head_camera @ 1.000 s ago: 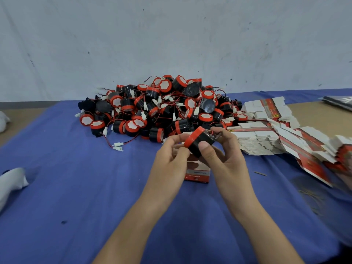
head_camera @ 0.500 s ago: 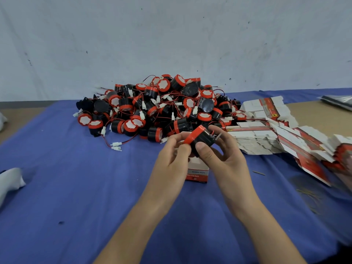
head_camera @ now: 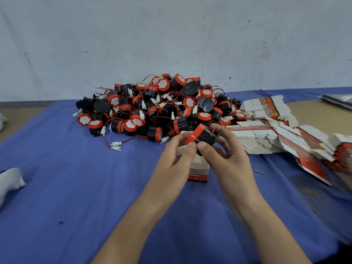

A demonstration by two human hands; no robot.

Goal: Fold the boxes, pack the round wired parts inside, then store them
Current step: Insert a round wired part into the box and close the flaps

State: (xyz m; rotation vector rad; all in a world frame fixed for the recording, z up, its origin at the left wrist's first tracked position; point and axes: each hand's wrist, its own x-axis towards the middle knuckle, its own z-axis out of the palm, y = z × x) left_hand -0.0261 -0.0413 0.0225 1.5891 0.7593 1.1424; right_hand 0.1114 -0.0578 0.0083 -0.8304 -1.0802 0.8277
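You are holding one round wired part [head_camera: 202, 135] just right of the frame's centre, above a small upright box [head_camera: 199, 169] that is standing on the blue-covered desk [head_camera: 76, 187]. Your hands are working close together. Your left hand [head_camera: 177, 155] is pinching the orange rim with thumb and fingertips, and your right hand [head_camera: 226, 157] is curling round the black body, with a thin red wire showing near its fingers.

The part is looking like a light, rigid plastic drum, so a firm grip on the black barrel should be safe. The wire and its white plug are probably the weak points, so you are better off tucking the lead against the body than pulling on it. The smooth rim may be slippery. The box is thin card and likely to crush or tip, so steadying its walls while you are lowering the part in seems wise.

The pile [head_camera: 156, 109] of loose parts is lying above centre, and the flat blanks [head_camera: 257, 141] are fanning out toward the right edge.

The box front is carrying two short lines of print on a white and red panel, but they are too blurred to read. The blanks are showing a small yellow emblem, which is also illegible.
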